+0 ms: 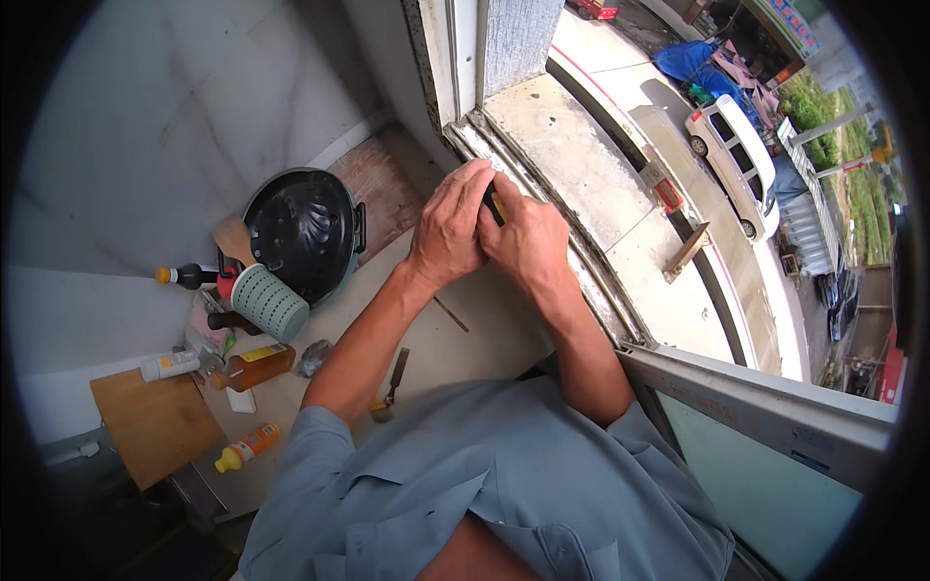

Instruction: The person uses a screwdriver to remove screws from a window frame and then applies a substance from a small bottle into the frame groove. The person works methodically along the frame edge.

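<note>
Both my hands meet over the sliding window's track (pixel 506 163) along the sill. My right hand (pixel 531 240) is closed around a tool with a black-and-yellow handle (pixel 498 205); its working end is hidden, so I cannot tell its kind. My left hand (pixel 446 230) presses against the same tool and the right fingers, its own fingers held together. Below my hands, a thin brown stick (pixel 450 314) lies on the pale counter (pixel 484 353). Near my left forearm lies a small tool with a dark handle (pixel 398 370), partly beside my shirt.
To the left are a large black lid (pixel 302 232), a pale green perforated holder (pixel 270 301), several bottles including an orange one (pixel 250 447), and a wooden board (pixel 155 426). A window sash (pixel 760 402) stands at right. Outside are a concrete ledge (pixel 581 165) and a parked van (pixel 736 165).
</note>
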Tool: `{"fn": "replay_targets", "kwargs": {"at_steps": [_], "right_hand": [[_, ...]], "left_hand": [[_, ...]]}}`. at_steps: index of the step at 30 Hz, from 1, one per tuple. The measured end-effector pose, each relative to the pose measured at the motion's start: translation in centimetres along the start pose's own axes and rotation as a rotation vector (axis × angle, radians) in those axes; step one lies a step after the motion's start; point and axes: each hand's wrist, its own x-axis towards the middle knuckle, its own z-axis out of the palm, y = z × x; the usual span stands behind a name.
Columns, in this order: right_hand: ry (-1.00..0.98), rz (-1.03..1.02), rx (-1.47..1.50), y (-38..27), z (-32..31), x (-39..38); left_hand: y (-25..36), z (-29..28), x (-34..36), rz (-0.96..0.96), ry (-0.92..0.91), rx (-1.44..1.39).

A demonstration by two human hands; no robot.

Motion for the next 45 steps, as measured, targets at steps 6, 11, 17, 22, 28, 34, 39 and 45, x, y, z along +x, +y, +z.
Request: {"fn": "replay_targets", "kwargs": {"at_steps": [6, 11, 17, 22, 28, 34, 39, 45], "right_hand": [[0.01, 0.017, -0.025, -0.6, 0.0, -0.2], [-0.024, 0.022, -0.055, -0.9, -1.6, -0.6], [-0.045, 0.053, -0.104, -1.5, -0.9, -0.2], [0.029, -0.009, -0.068, -0.6, 0.6, -0.2], [0.076, -0.042, -0.077, -0.3, 0.9, -0.7], [0.102, -0.055, -0.053, -0.1, 0.2, -1.6], [0.032, -0.008, -0.1, -1.0, -1.7, -1.9], [0.031, -0.027, -0.092, -1.2, 0.5, -0.3]], "left_hand": [[0.3, 0.2, 0.5, -0.06, 0.015, -0.028], [0.4, -0.2, 1.0, -0.035, -0.029, -0.062], [-0.7, 0.2, 0.8, -0.086, -0.023, -0.111], [-1.4, 0.1, 1.1, -0.064, -0.046, -0.072], [-1.3, 0.5, 0.4, -0.042, -0.038, -0.066], [-0.4, 0.0, 0.6, -0.017, -0.039, -0.045], [0.7, 0.0, 0.6, -0.066, -0.059, -0.128], [-1.5, -0.3, 1.3, -0.084, -0.079, -0.153]]}}
